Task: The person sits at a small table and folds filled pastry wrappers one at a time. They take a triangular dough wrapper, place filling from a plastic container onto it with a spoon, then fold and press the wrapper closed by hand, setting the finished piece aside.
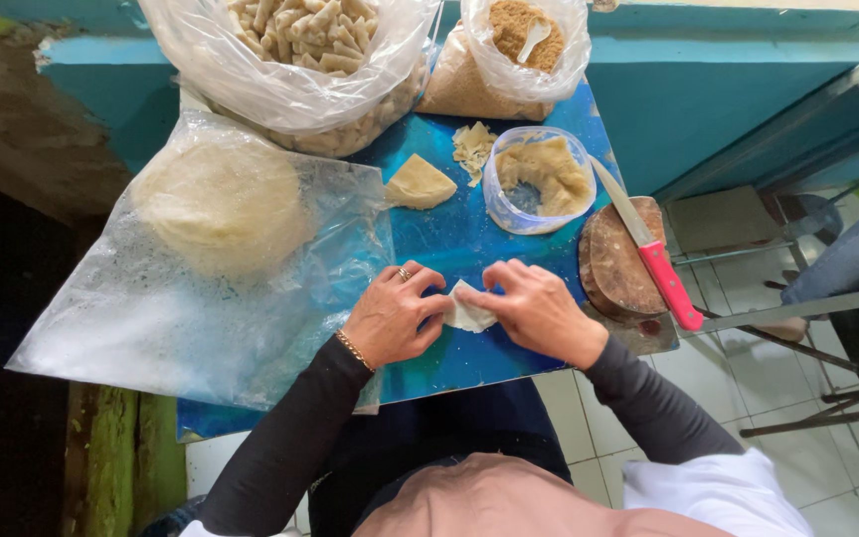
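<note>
My left hand (396, 313) and my right hand (535, 308) meet over the blue table (469, 239), both pinching a small pale folded wrapper (467, 312) between their fingertips. The left hand wears a ring and a gold bracelet. Beyond the hands lies a folded triangular wrapper (420, 185) and a small crumpled piece of wrapper (473, 149). A clear plastic tub (537, 179) with beige filling stands to the right of them.
A stack of round wrappers (221, 204) lies under a plastic sheet at left. A big bag of rolled pieces (310, 60) and a bag of brown crumbs with a spoon (519, 50) stand at the back. A pink-handled knife (648, 249) rests on a round wooden board (616, 267).
</note>
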